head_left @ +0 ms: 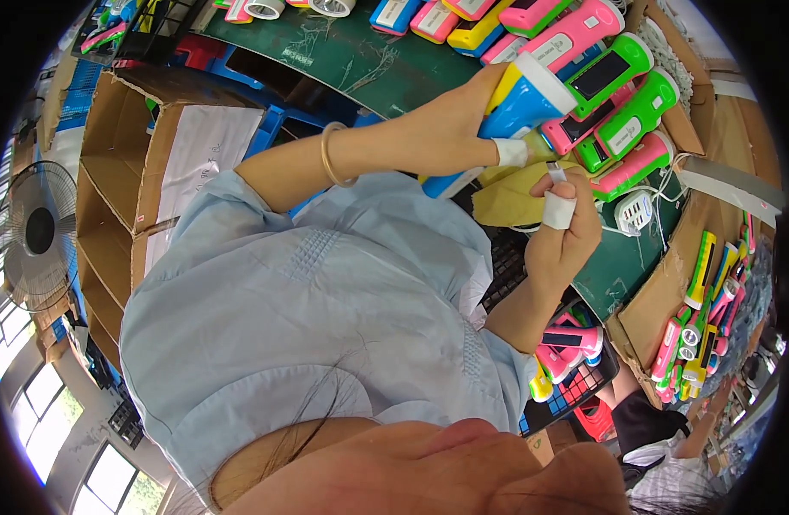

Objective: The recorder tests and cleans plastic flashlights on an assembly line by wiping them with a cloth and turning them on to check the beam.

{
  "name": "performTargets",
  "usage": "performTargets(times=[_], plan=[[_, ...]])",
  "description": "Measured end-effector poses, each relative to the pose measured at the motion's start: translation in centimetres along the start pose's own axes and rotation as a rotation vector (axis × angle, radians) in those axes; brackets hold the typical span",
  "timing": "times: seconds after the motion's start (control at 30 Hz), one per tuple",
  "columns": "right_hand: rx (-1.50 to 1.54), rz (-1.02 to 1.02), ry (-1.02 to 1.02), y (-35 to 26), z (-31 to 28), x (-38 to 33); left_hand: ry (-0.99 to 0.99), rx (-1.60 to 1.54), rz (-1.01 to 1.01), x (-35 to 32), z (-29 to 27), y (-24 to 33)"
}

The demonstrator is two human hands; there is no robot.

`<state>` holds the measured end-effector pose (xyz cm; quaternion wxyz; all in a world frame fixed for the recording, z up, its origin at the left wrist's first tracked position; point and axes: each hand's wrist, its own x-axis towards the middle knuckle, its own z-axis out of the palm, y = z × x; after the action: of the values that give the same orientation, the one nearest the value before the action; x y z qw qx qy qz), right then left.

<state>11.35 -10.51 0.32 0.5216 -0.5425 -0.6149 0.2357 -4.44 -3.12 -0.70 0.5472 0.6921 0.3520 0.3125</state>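
Note:
My left hand (459,116), with white tape round a finger, is closed round a thick blue and yellow flashlight (528,103) that has a broad white end. To its right my right hand (568,225) is curled, fingertips together, below the flashlight's white end and apart from it. White tape wraps one finger there too, and a small pale piece shows at the fingertips; whether it is held or is more tape I cannot make out. A yellow cloth (510,196) lies between the hands. Several green and pink flashlights (626,133), some with dark panels, lie just beyond my right hand.
The green tabletop (326,60) has more flashlights along its far edge. At right are a white multi-port charger (633,212) with cables and a cardboard box (647,313) beside a pile of flashlights. A black crate (574,395) holds flashlights nearby. Cardboard compartments (111,206) and a fan stand left.

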Motion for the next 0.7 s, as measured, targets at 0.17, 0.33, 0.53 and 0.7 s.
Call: performTargets(times=[0.17,0.33,0.53,0.7], plan=[[0.199,0.091,-0.101,-0.6,-0.4,1.7,-0.107,0.03,0.094,0.9,-1.2,0.5],[-0.11,0.097,-0.088,0.5,0.8,2.3,0.051,0.23,0.027,1.0,-0.5,-0.4],[-0.093,0.129,-0.041,0.6,1.1,2.1,0.089,0.259,-0.026,1.3,0.0,0.0],[-0.366,0.015,-0.046,0.2,1.6,2.5,0.149,0.284,0.007,1.6,0.6,-0.7]])
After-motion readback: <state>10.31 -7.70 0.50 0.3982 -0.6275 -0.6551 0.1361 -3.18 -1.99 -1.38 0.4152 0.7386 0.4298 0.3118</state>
